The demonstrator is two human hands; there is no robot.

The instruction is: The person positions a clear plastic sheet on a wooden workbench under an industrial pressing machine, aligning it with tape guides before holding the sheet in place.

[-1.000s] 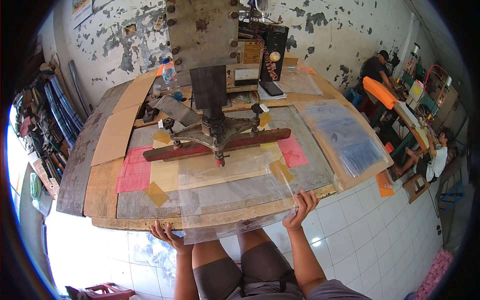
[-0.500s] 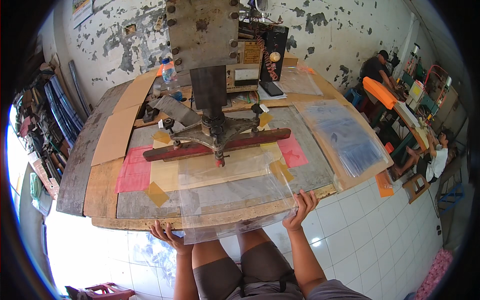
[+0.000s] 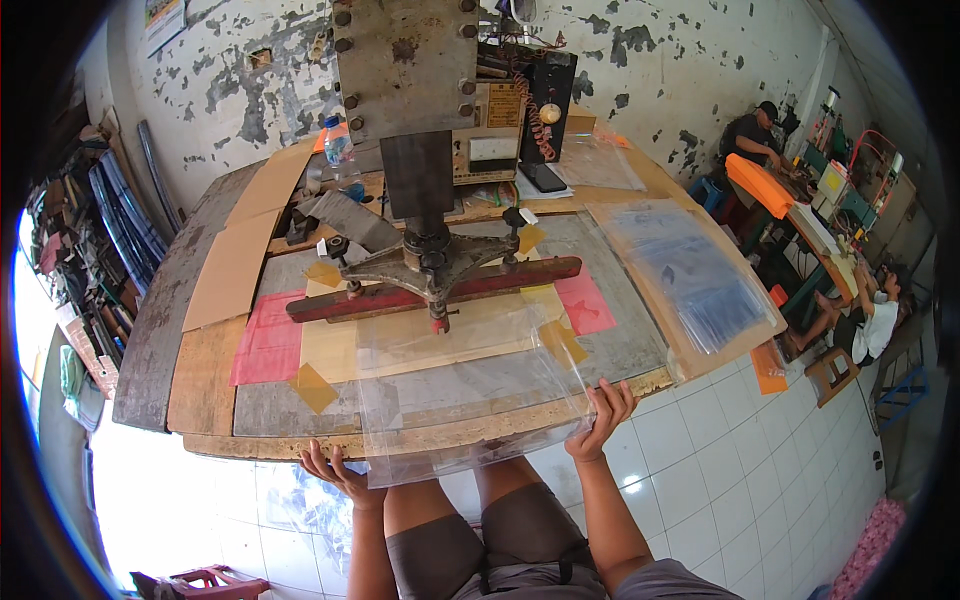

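Clear sheet [image 3: 470,405] overhangs your bench edge [image 3: 265,446], stretching away toward the red bar [image 3: 385,301]; right hand [image 3: 598,415] pinches its near-right corner, left hand [image 3: 338,474] sits at near-left, fingers apart, grip unclear.

In front of the red bar [image 3: 485,286] you have a colourless, see-through sheet [image 3: 470,430] over pale yellow backing [image 3: 325,350] and amber tape [image 3: 314,388], with pink patches [image 3: 268,340] at the bar's ends and a white wall [image 3: 290,40] blotched grey behind it
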